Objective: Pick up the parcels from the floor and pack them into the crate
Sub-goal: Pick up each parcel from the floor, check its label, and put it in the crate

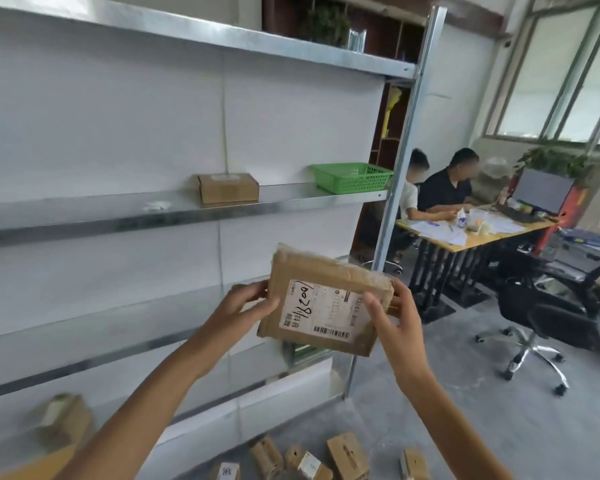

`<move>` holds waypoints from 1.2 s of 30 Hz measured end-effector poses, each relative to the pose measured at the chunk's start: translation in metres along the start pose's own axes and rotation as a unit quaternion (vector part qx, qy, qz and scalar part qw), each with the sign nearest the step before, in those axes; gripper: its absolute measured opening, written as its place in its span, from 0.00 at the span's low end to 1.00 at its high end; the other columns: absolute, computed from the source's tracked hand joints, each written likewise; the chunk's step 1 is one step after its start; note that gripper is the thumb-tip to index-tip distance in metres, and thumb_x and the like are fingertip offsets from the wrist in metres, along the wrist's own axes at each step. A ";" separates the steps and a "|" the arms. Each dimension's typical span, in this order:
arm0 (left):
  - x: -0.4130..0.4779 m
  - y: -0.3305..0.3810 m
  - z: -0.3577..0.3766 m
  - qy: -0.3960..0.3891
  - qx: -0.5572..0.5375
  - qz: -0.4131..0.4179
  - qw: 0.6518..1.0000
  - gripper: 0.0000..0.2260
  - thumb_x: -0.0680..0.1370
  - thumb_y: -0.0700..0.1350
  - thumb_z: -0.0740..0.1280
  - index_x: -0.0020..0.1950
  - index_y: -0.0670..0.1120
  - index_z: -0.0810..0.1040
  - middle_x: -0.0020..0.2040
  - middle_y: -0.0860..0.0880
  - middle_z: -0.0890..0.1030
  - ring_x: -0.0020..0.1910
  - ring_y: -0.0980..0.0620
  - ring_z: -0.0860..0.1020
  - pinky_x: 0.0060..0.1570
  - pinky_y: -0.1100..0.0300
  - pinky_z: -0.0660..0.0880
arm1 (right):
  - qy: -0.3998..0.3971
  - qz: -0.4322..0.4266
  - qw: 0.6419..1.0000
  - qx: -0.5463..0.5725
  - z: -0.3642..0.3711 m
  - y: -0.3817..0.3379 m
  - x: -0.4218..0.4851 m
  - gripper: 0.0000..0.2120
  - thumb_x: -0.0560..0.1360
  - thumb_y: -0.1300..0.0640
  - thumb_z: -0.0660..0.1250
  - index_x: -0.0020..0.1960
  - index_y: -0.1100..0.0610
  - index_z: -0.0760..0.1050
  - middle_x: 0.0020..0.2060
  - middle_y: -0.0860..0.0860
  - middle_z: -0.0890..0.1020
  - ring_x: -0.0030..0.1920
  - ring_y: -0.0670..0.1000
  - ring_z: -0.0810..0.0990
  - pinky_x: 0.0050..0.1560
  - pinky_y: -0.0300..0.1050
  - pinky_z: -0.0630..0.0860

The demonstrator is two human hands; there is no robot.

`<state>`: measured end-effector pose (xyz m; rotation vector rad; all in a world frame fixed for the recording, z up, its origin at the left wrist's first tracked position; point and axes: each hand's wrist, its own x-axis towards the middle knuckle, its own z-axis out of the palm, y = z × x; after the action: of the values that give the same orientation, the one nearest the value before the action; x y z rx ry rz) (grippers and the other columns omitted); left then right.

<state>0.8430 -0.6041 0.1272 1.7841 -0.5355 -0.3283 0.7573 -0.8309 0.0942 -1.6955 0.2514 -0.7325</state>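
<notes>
Biggest thing in front of you is the metal shelving rack (84,209), filling the left and centre of your view, its shelves running away to the right. Off to the right, grey floor (465,410) stretches to a wooden desk (492,240) strewn with papers, two people seated behind it and a dark monitor (542,190) at its far end. A black office chair (548,323) stands on the floor near the desk.

Now the parcel (323,271): you've got it up in the air in front of the rack, lower than the middle shelf and well above the floor. It's a flat brown cardboard box, broad labelled face turned towards you. Its long axis runs left to right, the right end dipping a little lower than the left. The white label (321,311) sits on that face with its handwritten numbers lying sideways and a barcode along the lower edge.

Up on the middle shelf, the green crate (352,177) sits at the right end, above your parcel. A small cardboard box (227,188) rests on the same shelf, apart to its left. Down at the bottom of your view, several small parcels (347,454) lie scattered on the floor.

Your left hand (243,306) grips the parcel's left edge, thumb on the front. Your right hand (395,320) clamps the right edge, thumb over the label, fingers curled behind.
</notes>
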 end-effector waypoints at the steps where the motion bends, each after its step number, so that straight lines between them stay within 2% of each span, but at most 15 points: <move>1: -0.016 0.003 -0.009 0.003 0.006 0.012 1.000 0.15 0.76 0.53 0.66 0.63 0.59 0.74 0.62 0.55 0.71 0.64 0.60 0.69 0.62 0.62 0.68 | 0.010 0.006 1.000 -0.001 0.010 -0.010 -0.009 0.33 0.66 0.40 0.66 0.67 0.52 0.67 0.54 0.49 0.80 0.55 0.50 0.80 0.50 0.47 0.80; 3: -0.046 0.006 -0.024 0.018 0.013 0.023 0.999 0.22 0.76 0.48 0.67 0.69 0.60 0.67 0.64 0.55 0.66 0.65 0.61 0.66 0.60 0.66 0.66 | 0.017 0.014 1.000 -0.006 0.028 -0.028 -0.028 0.34 0.66 0.37 0.65 0.67 0.54 0.68 0.51 0.50 0.81 0.52 0.49 0.81 0.49 0.46 0.80; 6: -0.085 0.006 -0.046 0.002 -0.010 0.038 0.999 0.34 0.74 0.48 0.70 0.73 0.64 0.57 0.68 0.57 0.66 0.64 0.63 0.68 0.66 0.58 0.67 | 0.029 0.012 0.999 -0.006 0.049 -0.052 -0.056 0.19 0.76 0.42 0.60 0.58 0.54 0.72 0.41 0.49 0.79 0.40 0.47 0.78 0.40 0.40 0.75; 8: -0.109 0.005 -0.056 -0.018 -0.028 0.034 0.999 0.38 0.71 0.51 0.71 0.73 0.67 0.52 0.67 0.61 0.70 0.64 0.62 0.71 0.65 0.54 0.70 | 0.020 0.021 1.000 0.003 0.057 -0.064 -0.075 0.16 0.77 0.42 0.57 0.50 0.54 0.72 0.40 0.52 0.79 0.40 0.50 0.77 0.41 0.45 0.74; 10: -0.133 0.005 -0.064 -0.004 -0.035 0.026 0.999 0.41 0.73 0.47 0.72 0.73 0.67 0.48 0.66 0.63 0.71 0.64 0.63 0.71 0.63 0.58 0.70 | -0.007 0.024 1.000 0.013 0.061 -0.072 -0.094 0.17 0.77 0.41 0.56 0.48 0.54 0.72 0.41 0.51 0.79 0.42 0.50 0.77 0.43 0.45 0.74; 13: -0.168 0.004 -0.070 0.039 -0.032 0.014 0.999 0.37 0.74 0.42 0.70 0.74 0.62 0.51 0.66 0.59 0.71 0.66 0.59 0.70 0.66 0.55 0.67 | -0.074 0.031 0.996 0.029 0.064 -0.081 -0.126 0.21 0.74 0.37 0.55 0.57 0.51 0.71 0.49 0.47 0.79 0.51 0.48 0.78 0.52 0.46 0.74; 15: -0.192 0.006 -0.067 0.057 -0.014 0.005 0.998 0.33 0.75 0.42 0.69 0.72 0.59 0.55 0.64 0.58 0.73 0.65 0.59 0.70 0.66 0.57 0.67 | -0.145 0.049 0.987 0.053 0.065 -0.085 -0.147 0.25 0.73 0.36 0.53 0.66 0.45 0.65 0.54 0.42 0.77 0.56 0.45 0.76 0.53 0.44 0.73; 18: -0.230 0.011 -0.057 0.092 0.007 -0.020 0.996 0.31 0.76 0.44 0.68 0.73 0.56 0.55 0.65 0.58 0.72 0.59 0.63 0.71 0.52 0.70 0.69 | -0.246 0.093 0.961 0.088 0.065 -0.089 -0.175 0.24 0.73 0.35 0.52 0.69 0.31 0.56 0.57 0.38 0.76 0.58 0.45 0.76 0.56 0.47 0.75; 20: -0.258 0.012 -0.050 0.113 0.010 -0.031 0.993 0.30 0.76 0.45 0.67 0.73 0.55 0.54 0.65 0.57 0.72 0.58 0.64 0.71 0.48 0.73 0.68 | -0.276 0.104 0.950 0.103 0.060 -0.090 -0.191 0.27 0.72 0.33 0.55 0.70 0.29 0.54 0.61 0.41 0.76 0.61 0.50 0.76 0.58 0.53 0.76; 23: -0.303 0.009 -0.043 0.134 0.000 -0.058 0.989 0.29 0.76 0.46 0.68 0.72 0.54 0.57 0.64 0.57 0.73 0.61 0.60 0.72 0.57 0.65 0.69 | -0.305 0.112 0.938 0.121 0.054 -0.092 -0.218 0.30 0.71 0.36 0.59 0.72 0.32 0.53 0.63 0.43 0.75 0.62 0.50 0.76 0.57 0.54 0.78; 26: -0.347 0.004 -0.034 0.171 -0.007 -0.090 0.981 0.23 0.76 0.47 0.68 0.67 0.51 0.61 0.62 0.55 0.74 0.59 0.59 0.74 0.62 0.57 0.71 | -0.329 0.110 0.931 0.112 0.050 -0.096 -0.253 0.23 0.78 0.46 0.57 0.70 0.34 0.56 0.57 0.37 0.78 0.53 0.40 0.80 0.47 0.43 0.80; 28: -0.374 0.000 -0.027 0.181 -0.006 -0.113 0.977 0.22 0.76 0.48 0.67 0.65 0.51 0.60 0.61 0.55 0.74 0.59 0.58 0.74 0.65 0.53 0.71 | -0.344 0.115 0.925 0.112 0.050 -0.098 -0.279 0.23 0.79 0.48 0.56 0.71 0.35 0.55 0.55 0.36 0.78 0.49 0.35 0.80 0.41 0.36 0.80; 32: -0.431 -0.007 -0.016 0.202 -0.013 -0.137 0.970 0.25 0.77 0.47 0.67 0.68 0.51 0.57 0.57 0.60 0.73 0.54 0.64 0.73 0.60 0.58 0.72 | -0.374 0.113 0.914 0.107 0.051 -0.103 -0.329 0.24 0.78 0.49 0.59 0.72 0.39 0.55 0.57 0.40 0.78 0.50 0.37 0.81 0.45 0.36 0.80; 34: -0.460 -0.011 -0.013 0.208 0.000 -0.155 0.966 0.24 0.77 0.47 0.67 0.67 0.49 0.57 0.58 0.57 0.73 0.54 0.62 0.73 0.56 0.61 0.73 | -0.396 0.093 0.909 0.091 0.053 -0.107 -0.353 0.27 0.76 0.50 0.62 0.72 0.41 0.56 0.58 0.40 0.78 0.53 0.39 0.81 0.49 0.38 0.80; 36: -0.488 -0.019 -0.013 0.210 0.009 -0.180 0.961 0.24 0.76 0.48 0.67 0.66 0.48 0.58 0.60 0.53 0.72 0.56 0.58 0.73 0.56 0.59 0.73 | -0.410 0.077 0.905 0.080 0.058 -0.110 -0.379 0.28 0.75 0.52 0.64 0.71 0.44 0.57 0.57 0.40 0.79 0.53 0.39 0.80 0.50 0.37 0.80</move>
<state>0.4355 -0.3370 0.0864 1.8973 0.0891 -0.1823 0.4731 -0.5525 0.0668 -1.6573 -0.2604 0.1149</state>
